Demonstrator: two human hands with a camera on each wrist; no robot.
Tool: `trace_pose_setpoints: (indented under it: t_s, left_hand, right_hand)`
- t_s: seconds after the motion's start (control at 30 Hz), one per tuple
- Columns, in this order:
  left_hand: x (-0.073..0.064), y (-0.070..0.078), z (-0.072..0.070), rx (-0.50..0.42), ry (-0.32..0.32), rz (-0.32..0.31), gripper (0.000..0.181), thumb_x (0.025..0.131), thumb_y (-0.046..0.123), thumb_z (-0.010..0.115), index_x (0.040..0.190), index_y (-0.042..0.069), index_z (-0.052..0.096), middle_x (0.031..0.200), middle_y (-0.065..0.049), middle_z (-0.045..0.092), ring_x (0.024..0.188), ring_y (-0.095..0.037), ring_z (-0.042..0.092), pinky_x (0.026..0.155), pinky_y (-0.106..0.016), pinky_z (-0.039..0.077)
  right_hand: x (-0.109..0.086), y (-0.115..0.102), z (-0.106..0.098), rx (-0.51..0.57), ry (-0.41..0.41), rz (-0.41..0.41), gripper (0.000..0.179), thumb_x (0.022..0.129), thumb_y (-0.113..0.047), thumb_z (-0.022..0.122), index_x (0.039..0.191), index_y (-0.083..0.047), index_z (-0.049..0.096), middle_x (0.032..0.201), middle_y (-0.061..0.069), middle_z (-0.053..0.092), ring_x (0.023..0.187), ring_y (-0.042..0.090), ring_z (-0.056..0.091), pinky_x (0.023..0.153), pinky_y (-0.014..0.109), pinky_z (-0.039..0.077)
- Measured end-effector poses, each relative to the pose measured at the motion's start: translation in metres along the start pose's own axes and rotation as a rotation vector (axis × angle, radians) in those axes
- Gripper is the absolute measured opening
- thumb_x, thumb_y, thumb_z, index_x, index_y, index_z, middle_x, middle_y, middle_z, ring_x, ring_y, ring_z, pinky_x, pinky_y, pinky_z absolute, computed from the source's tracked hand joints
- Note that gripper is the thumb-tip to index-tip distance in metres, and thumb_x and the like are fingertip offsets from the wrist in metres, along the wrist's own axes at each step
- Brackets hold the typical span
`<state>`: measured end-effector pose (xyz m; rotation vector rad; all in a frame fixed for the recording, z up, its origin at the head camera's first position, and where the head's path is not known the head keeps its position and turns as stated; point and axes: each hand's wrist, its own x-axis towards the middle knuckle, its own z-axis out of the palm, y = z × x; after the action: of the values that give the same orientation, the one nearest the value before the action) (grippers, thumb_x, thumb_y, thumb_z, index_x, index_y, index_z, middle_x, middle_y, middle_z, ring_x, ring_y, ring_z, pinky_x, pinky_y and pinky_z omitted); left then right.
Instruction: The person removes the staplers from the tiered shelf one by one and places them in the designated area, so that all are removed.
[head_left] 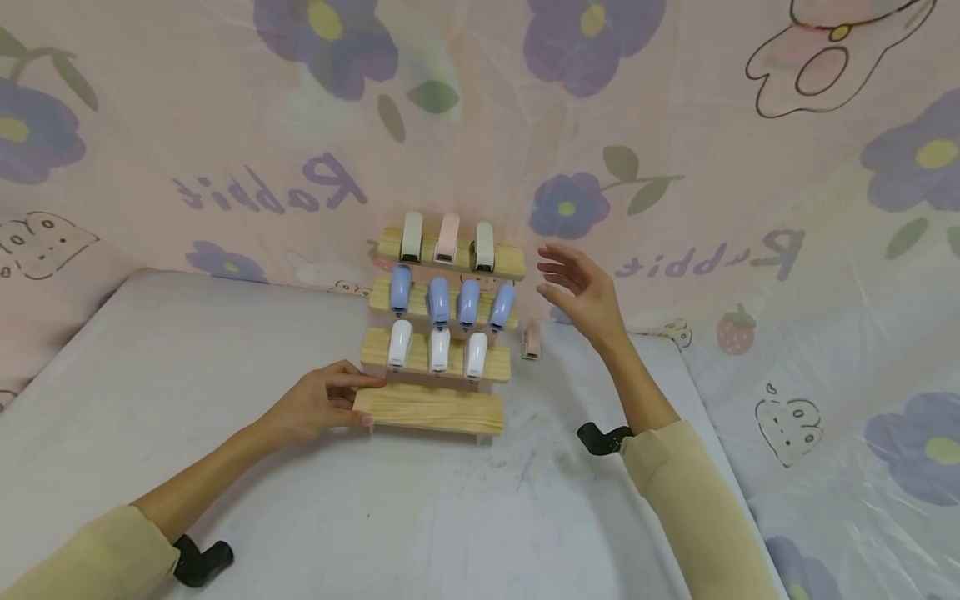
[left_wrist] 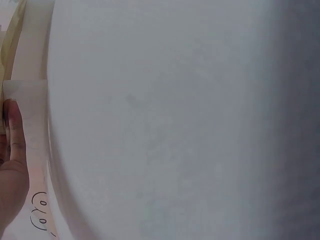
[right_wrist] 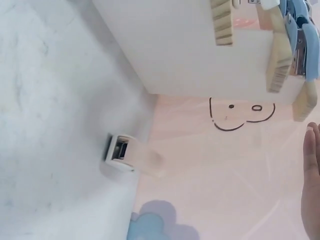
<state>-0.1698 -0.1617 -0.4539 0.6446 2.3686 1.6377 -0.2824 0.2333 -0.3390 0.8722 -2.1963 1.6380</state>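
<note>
A tiered wooden display stand stands at the table's middle, with several staplers on its boards. Its top board carries a pink stapler between two grey-green ones. Several blue staplers line the second board, and three white staplers the third. My left hand holds the lowest board's left end, thumb at the front. Beside the top board's right end, my right hand hovers with fingers loosely bent, holding nothing. Another pink stapler stands on the table right of the stand, also in the right wrist view.
The white table meets a pink printed cloth backdrop behind the stand. The same cloth hangs along the right side. A black wrist mount sits at each cuff.
</note>
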Motion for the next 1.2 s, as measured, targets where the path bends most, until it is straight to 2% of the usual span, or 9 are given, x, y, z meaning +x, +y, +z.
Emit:
trace_pose_setpoints:
  t_s: [0.13, 0.27, 0.4, 0.6, 0.87, 1.03, 1.2]
  left_hand:
    - [0.000, 0.000, 0.001, 0.006, 0.000, -0.010, 0.052, 0.078, 0.016, 0.085, 0.127, 0.007, 0.068, 0.111, -0.009, 0.057, 0.093, -0.021, 0.047, 0.078, -0.023, 0.052]
    - [-0.003, -0.001, 0.001, 0.015, 0.005, -0.008, 0.052, 0.078, 0.017, 0.086, 0.127, 0.009, 0.069, 0.110, -0.008, 0.057, 0.092, -0.020, 0.047, 0.076, -0.023, 0.051]
    - [-0.008, -0.004, 0.002, 0.021, 0.003, -0.004, 0.052, 0.078, 0.018, 0.086, 0.126, 0.008, 0.069, 0.108, -0.008, 0.058, 0.091, -0.020, 0.048, 0.077, -0.024, 0.052]
    - [-0.006, -0.003, 0.002, 0.008, 0.007, 0.019, 0.052, 0.078, 0.017, 0.086, 0.126, 0.007, 0.069, 0.109, -0.008, 0.058, 0.091, -0.020, 0.048, 0.077, -0.024, 0.053]
    - [-0.001, 0.000, 0.001, 0.006, 0.006, 0.018, 0.052, 0.079, 0.017, 0.085, 0.127, 0.006, 0.068, 0.108, -0.009, 0.057, 0.090, -0.020, 0.046, 0.073, -0.023, 0.050]
    - [0.000, 0.000, 0.001, 0.005, 0.006, 0.010, 0.052, 0.078, 0.017, 0.086, 0.126, 0.007, 0.069, 0.109, -0.009, 0.056, 0.093, -0.022, 0.046, 0.077, -0.023, 0.051]
    - [0.000, -0.001, 0.001, 0.011, 0.004, 0.006, 0.052, 0.078, 0.017, 0.086, 0.126, 0.007, 0.069, 0.110, -0.008, 0.056, 0.094, -0.022, 0.046, 0.079, -0.023, 0.052]
  right_hand:
    - [0.008, -0.009, 0.005, -0.015, -0.025, -0.019, 0.057, 0.084, 0.010, 0.073, 0.137, 0.000, 0.056, 0.132, 0.018, 0.060, 0.116, 0.039, 0.059, 0.099, 0.043, 0.049]
    - [0.015, -0.015, 0.012, 0.015, -0.062, -0.023, 0.058, 0.085, 0.011, 0.071, 0.139, 0.001, 0.054, 0.134, 0.020, 0.059, 0.119, 0.040, 0.057, 0.101, 0.041, 0.048]
    - [0.020, -0.019, 0.019, 0.047, -0.120, 0.005, 0.060, 0.085, 0.013, 0.069, 0.141, 0.004, 0.050, 0.137, 0.024, 0.055, 0.123, 0.042, 0.055, 0.103, 0.042, 0.046]
    - [0.030, -0.024, 0.024, -0.010, -0.186, 0.043, 0.065, 0.086, 0.010, 0.071, 0.145, 0.003, 0.045, 0.140, 0.023, 0.053, 0.126, 0.038, 0.054, 0.106, 0.041, 0.044]
    - [0.044, -0.025, 0.029, -0.030, -0.236, 0.123, 0.072, 0.086, 0.003, 0.074, 0.149, -0.002, 0.041, 0.145, 0.018, 0.050, 0.130, 0.033, 0.052, 0.107, 0.038, 0.042]
    - [0.050, -0.027, 0.034, -0.058, -0.255, 0.170, 0.076, 0.085, -0.002, 0.077, 0.151, -0.005, 0.040, 0.146, 0.015, 0.050, 0.131, 0.028, 0.052, 0.107, 0.034, 0.042]
    - [0.055, -0.029, 0.042, -0.077, -0.291, 0.190, 0.080, 0.085, -0.005, 0.079, 0.153, -0.007, 0.037, 0.150, 0.013, 0.045, 0.134, 0.026, 0.049, 0.109, 0.035, 0.041]
